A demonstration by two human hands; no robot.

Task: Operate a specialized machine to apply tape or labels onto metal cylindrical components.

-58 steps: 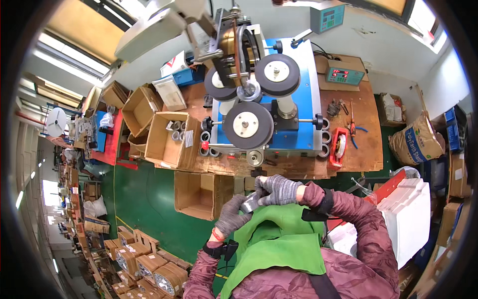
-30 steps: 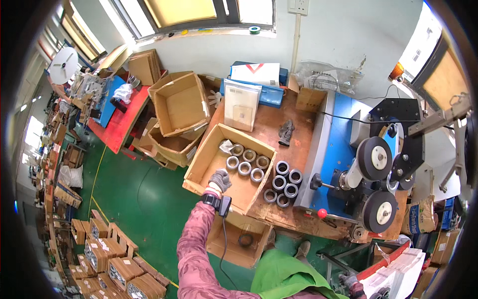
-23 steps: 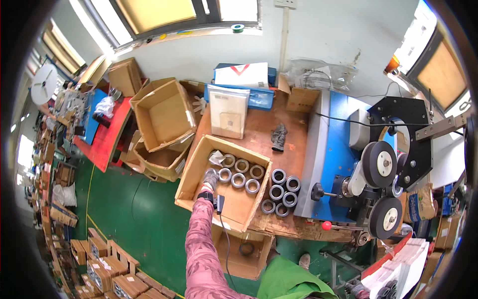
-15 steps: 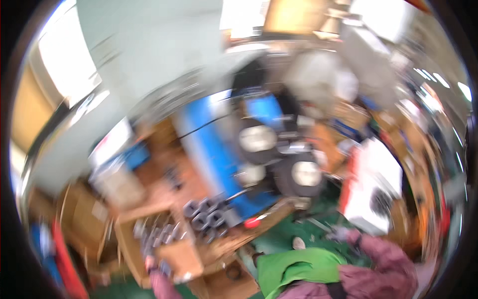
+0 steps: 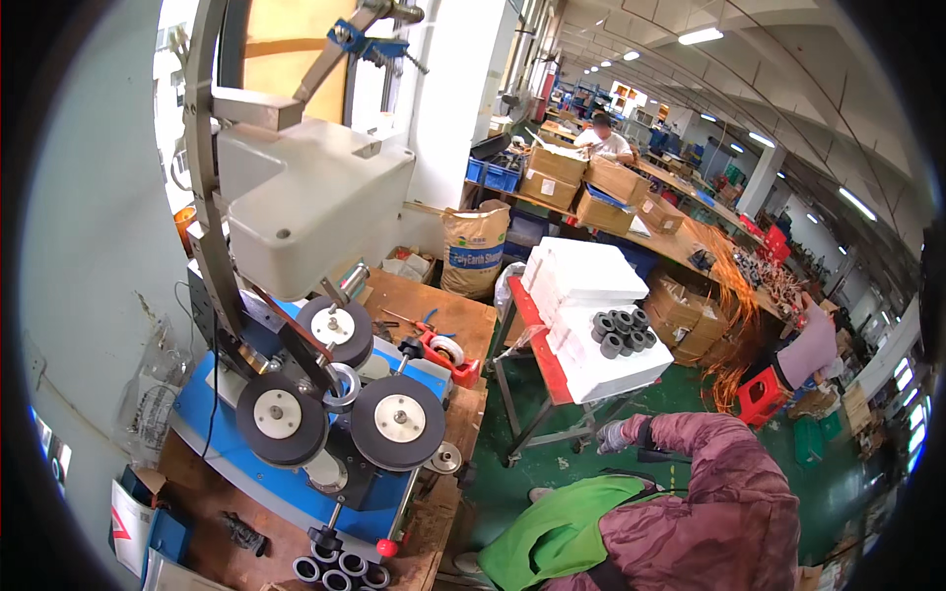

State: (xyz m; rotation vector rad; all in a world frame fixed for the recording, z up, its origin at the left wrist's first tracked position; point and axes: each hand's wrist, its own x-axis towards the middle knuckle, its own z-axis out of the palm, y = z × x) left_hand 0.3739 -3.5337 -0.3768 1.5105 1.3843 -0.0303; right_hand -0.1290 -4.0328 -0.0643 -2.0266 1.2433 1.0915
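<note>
My right hand [image 5: 613, 436], in a greyish glove, hangs near the legs of the red-edged cart. It is small in the picture and its fingers are not clear, so I cannot make out whether it grips anything. My left hand is out of the picture. To the left, a machine with a blue base [image 5: 281, 485] carries dark round wheels [image 5: 397, 425]. A pale ring [image 5: 342, 388] sits among these wheels. Several grey rings [image 5: 337, 579] lie at the bench's front edge. On the cart, a group of dark short tubes [image 5: 622, 333] rests on white foam blocks [image 5: 581, 271].
Right of the bench [image 5: 475, 320] runs a green floor [image 5: 512, 492]. A printed sack [image 5: 474, 248] stands behind. Cardboard boxes [image 5: 617, 179] crowd a long table where one person [image 5: 604, 140] sits. Another person [image 5: 808, 345] bends beside a red stool [image 5: 762, 396] at right.
My view has swung to the right and sharpened. My left hand, earlier by a cardboard box of rings at lower left, has gone out of the picture. The right arm still shows.
</note>
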